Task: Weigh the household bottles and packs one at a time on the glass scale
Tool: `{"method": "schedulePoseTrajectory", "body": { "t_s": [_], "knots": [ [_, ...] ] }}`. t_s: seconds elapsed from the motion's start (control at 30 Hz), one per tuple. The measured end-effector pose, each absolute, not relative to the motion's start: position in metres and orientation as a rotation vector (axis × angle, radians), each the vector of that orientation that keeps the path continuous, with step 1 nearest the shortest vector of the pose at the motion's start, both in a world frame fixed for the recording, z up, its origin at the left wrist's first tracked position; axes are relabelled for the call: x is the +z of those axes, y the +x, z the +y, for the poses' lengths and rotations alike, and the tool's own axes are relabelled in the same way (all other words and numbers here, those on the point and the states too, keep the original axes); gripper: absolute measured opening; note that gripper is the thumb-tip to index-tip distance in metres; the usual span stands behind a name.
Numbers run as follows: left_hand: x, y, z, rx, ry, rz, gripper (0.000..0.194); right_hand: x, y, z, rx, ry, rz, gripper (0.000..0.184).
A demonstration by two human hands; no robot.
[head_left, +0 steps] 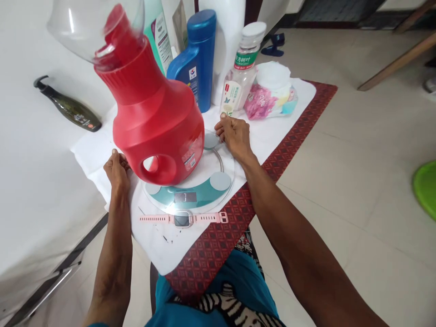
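Note:
A large red detergent jug (153, 122) with a clear domed top stands on a round glass digital scale (204, 194). The scale's small display shows a marking I cannot read clearly. My left hand (117, 170) rests on the white cloth at the jug's left, fingers curled in, with no object visible in them. On the other side, my right hand (235, 136) lies beside the scale's far right edge, fingers loosely curled and thumb raised, and nothing shows in its grip. A pink-strapped smartwatch (182, 219) lies stretched out in front of the scale.
Behind the jug stand a blue bottle (204, 59), a clear plastic bottle (240, 75) and a wipes pack (272, 93). A dark pump bottle (73, 106) is at the left wall. The white cloth (166, 252) covers a red patterned mat (214, 236).

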State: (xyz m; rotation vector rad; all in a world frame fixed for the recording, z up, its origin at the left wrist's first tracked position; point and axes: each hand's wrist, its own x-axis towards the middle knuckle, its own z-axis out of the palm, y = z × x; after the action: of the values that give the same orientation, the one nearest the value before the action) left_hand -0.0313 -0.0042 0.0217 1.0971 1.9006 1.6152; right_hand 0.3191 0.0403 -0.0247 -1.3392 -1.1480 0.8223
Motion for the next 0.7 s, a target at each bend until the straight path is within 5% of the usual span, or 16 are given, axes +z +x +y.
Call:
{"method": "schedulePoseTrajectory", "body": {
  "t_s": [0.27,0.5,0.7],
  "knots": [
    [0.022,-0.034,-0.007,1.520,1.112,1.865,0.051,-0.026,0.319,0.041,0.832,-1.312,-1.145,0.073],
    [0.066,0.008,-0.049,1.754,1.352,1.501,0.082,-0.024,0.320,0.042,0.817,-1.309,-1.163,0.085],
    [0.080,0.059,-0.076,1.624,1.336,1.444,0.059,-0.015,0.321,0.041,0.840,-1.319,-1.176,0.095]
  ]
}}
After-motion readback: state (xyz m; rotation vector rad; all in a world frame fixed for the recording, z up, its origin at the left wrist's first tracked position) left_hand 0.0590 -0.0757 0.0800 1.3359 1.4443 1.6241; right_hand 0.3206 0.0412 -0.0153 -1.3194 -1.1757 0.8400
